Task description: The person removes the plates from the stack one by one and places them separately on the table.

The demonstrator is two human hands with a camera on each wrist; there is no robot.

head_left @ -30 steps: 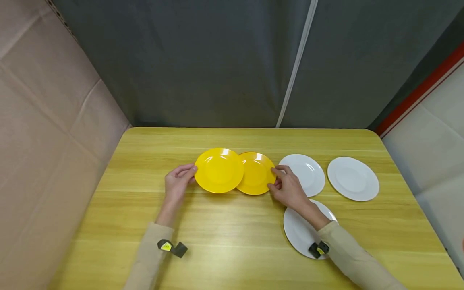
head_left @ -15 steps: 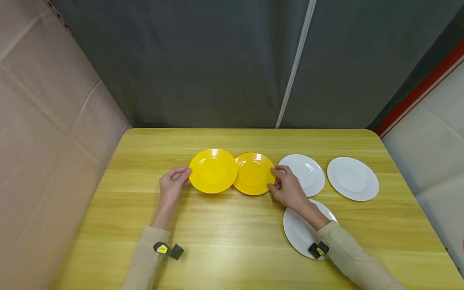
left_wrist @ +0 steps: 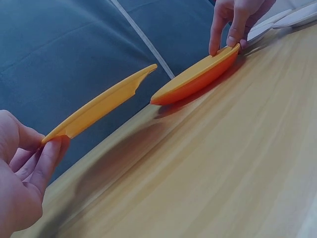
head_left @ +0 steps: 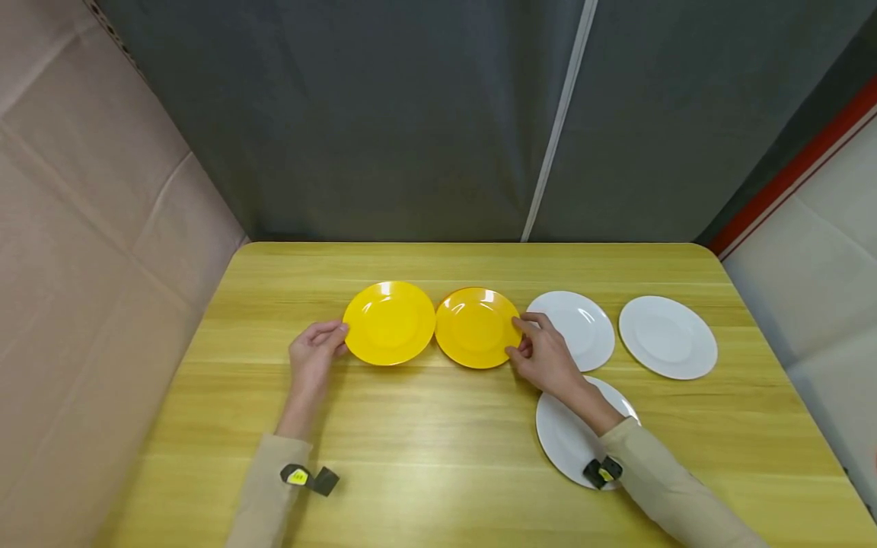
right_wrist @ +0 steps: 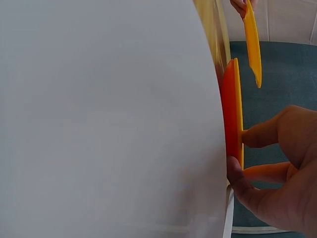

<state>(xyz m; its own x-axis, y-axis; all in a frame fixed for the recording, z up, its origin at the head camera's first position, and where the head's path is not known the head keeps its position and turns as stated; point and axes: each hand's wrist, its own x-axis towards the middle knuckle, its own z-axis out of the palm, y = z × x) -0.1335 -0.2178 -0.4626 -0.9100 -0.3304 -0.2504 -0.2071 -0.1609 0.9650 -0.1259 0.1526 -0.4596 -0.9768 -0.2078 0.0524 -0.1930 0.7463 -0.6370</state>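
My left hand (head_left: 317, 350) pinches the left rim of a yellow plate (head_left: 388, 323). In the left wrist view this plate (left_wrist: 99, 106) is tilted and raised off the table, with its shadow below. Just to its right, a second yellow plate (head_left: 477, 328) lies low at the table. Orange-red shows under its rim (right_wrist: 230, 109); whether that is another plate beneath, I cannot tell. My right hand (head_left: 544, 354) pinches this second plate's right rim, with thumb and fingers on either side. The two yellow plates look apart in the left wrist view.
A white plate (head_left: 582, 335) lies behind my right hand, and another white plate (head_left: 667, 337) lies farther right. Under my right forearm is a third white plate (head_left: 565, 438), partly hidden. The wooden table (head_left: 425, 472) ends at a grey curtain (head_left: 384, 137).
My left hand has moved left with its yellow plate, which no longer overlaps the other yellow plate in the head view. My right hand and its plate have stayed in place.
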